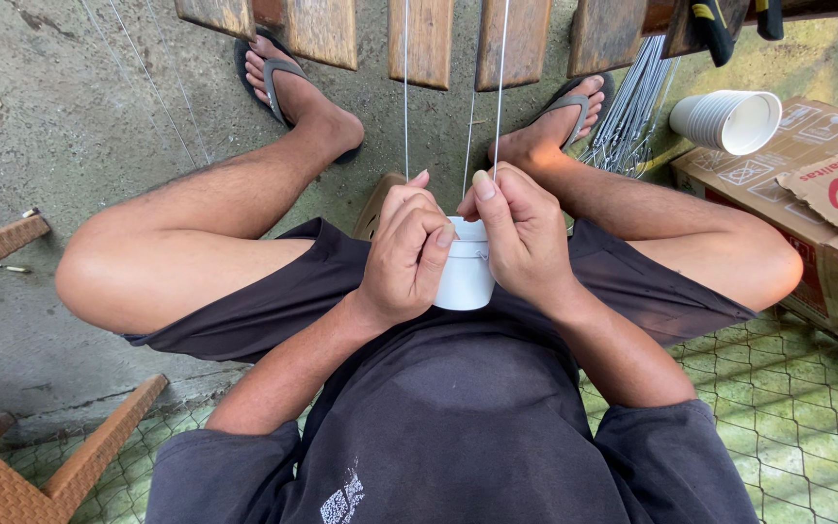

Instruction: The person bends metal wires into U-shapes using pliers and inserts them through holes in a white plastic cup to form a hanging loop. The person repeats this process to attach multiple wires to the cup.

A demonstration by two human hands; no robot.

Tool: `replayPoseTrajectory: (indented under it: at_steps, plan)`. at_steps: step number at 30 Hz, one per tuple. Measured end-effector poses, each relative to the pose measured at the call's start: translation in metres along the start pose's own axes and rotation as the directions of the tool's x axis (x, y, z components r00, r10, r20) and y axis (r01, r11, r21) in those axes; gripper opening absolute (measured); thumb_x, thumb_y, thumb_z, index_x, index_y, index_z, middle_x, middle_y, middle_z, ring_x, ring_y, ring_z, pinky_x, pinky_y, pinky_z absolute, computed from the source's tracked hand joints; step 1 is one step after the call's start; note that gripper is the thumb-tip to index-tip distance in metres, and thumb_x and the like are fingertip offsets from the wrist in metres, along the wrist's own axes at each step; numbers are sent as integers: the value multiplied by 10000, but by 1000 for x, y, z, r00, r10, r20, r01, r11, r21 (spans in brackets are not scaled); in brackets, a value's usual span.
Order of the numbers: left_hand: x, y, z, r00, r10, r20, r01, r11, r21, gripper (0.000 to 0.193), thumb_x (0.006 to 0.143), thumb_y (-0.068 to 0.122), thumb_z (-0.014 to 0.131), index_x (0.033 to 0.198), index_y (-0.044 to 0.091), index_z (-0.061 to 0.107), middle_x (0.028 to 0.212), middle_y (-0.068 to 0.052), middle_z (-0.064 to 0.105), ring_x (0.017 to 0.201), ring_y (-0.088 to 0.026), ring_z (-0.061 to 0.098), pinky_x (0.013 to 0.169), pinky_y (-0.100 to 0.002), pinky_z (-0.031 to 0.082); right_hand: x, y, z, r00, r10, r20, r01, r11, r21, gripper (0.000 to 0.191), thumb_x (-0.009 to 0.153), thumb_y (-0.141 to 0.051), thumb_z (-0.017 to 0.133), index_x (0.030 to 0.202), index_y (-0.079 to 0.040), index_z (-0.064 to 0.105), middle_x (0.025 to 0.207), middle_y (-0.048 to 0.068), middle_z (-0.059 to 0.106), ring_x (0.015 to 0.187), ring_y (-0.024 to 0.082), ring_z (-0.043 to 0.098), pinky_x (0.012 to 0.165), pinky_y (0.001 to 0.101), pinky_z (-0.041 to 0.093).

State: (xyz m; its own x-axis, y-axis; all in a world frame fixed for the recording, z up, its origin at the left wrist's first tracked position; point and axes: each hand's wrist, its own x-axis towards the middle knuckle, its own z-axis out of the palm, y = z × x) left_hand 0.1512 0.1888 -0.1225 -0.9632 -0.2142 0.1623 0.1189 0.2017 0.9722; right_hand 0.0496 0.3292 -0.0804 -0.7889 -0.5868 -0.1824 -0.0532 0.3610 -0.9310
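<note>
A small white paper cup sits between my two hands, just above my lap. My left hand is curled against the cup's left side, fingers pinching a thin white string that runs straight up. My right hand closes around the cup's right side and pinches a second thin string at the rim. Both strings rise toward wooden slats at the top. Most of the cup's rim is hidden by my fingers.
A stack of white paper cups lies on a cardboard box at the right. A bundle of thin wires lies by my right foot. Wicker furniture stands at the left. Wire mesh covers the ground at lower right.
</note>
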Motion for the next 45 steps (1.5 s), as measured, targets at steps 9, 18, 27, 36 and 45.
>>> replayPoseTrajectory:
  at_steps: [9,18,27,36,45]
  plan:
    - [-1,-6,3,998,57,27,-56,998,-10,130,1096,111,531,994,34,554,923,-94,551,978,-270,573,1213,-540,411,1,2,5,1000,-13,-22,10,994,-106,370,1126,-150,543,791,5,556,697,66,557,616,146,530,587,324,429]
    - [7,9,0,999,31,22,-33,994,105,148,1033,123,625,923,31,586,855,-105,527,916,-305,542,1129,-532,454,-2,2,3,994,-29,-104,-1,960,-280,454,1088,-203,624,701,11,525,604,119,475,488,210,422,495,382,350]
    - [9,17,5,997,70,14,-71,977,201,165,1035,138,624,899,56,579,880,-93,552,946,-301,563,907,-433,390,-1,1,7,991,11,-131,-46,964,-262,417,1089,-194,623,730,14,578,604,123,498,485,223,443,499,388,356]
    - [4,17,-2,998,23,56,-25,999,40,189,1041,147,626,883,57,571,863,-78,542,923,-267,553,985,-421,408,-15,31,-6,981,-62,-185,81,992,93,334,1119,-276,445,944,-25,579,916,94,591,854,166,570,830,320,461]
    - [14,26,-24,999,1,53,-2,1000,13,298,865,238,855,872,64,613,852,-68,562,976,-276,588,1129,-473,427,18,92,17,925,308,224,-380,766,518,391,993,-137,565,1363,-29,506,1151,70,695,1063,136,670,954,297,533]
